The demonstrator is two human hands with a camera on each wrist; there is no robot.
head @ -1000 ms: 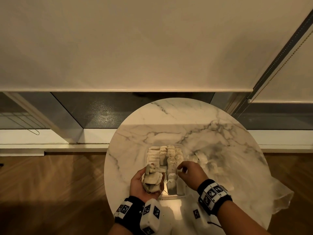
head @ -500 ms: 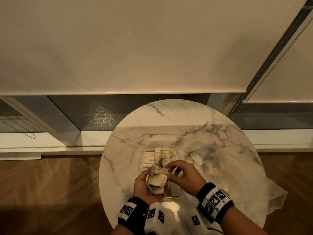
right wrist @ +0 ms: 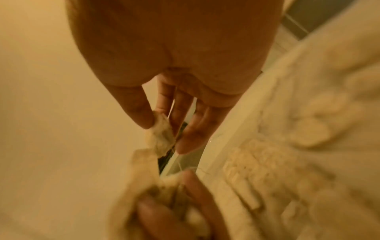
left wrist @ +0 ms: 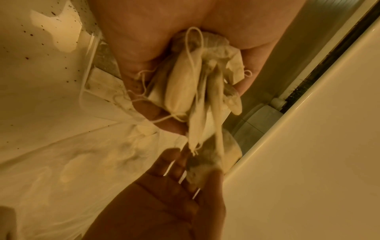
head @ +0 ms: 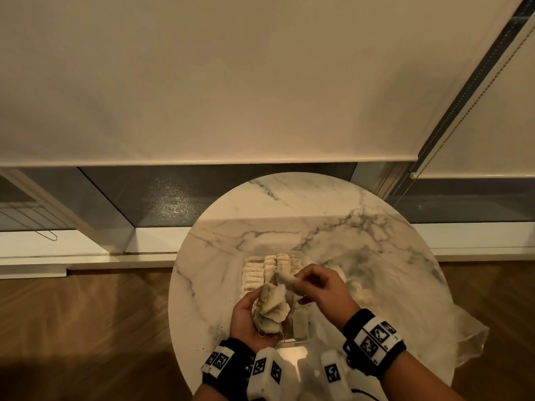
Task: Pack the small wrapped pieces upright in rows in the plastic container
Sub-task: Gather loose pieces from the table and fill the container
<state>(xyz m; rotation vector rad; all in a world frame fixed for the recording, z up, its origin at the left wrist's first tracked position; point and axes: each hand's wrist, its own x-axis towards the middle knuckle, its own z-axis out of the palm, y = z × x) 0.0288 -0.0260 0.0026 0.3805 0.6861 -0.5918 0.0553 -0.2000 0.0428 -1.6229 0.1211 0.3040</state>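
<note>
My left hand (head: 249, 316) grips a bunch of several pale wrapped pieces with strings (head: 272, 309) (left wrist: 185, 91) over the near end of the clear plastic container (head: 301, 338). My right hand (head: 318, 287) pinches one wrapped piece (head: 286, 277) (right wrist: 159, 134) between thumb and fingers, just above the bunch. Rows of upright wrapped pieces (head: 265, 270) fill the far part of the container. The container's near end holds a few pieces (head: 299, 322), partly hidden by my hands.
The container stands on a round marble table (head: 289, 221). A crumpled clear plastic bag (head: 451, 340) with loose pieces (head: 357, 290) lies to the right, hanging over the table edge. A window sill and a roller blind (head: 231, 82) are beyond; wooden floor around.
My right hand came from the container's rows to the bunch in my left hand and now lifts one piece out of it. The left hand stayed roughly in place.
</note>
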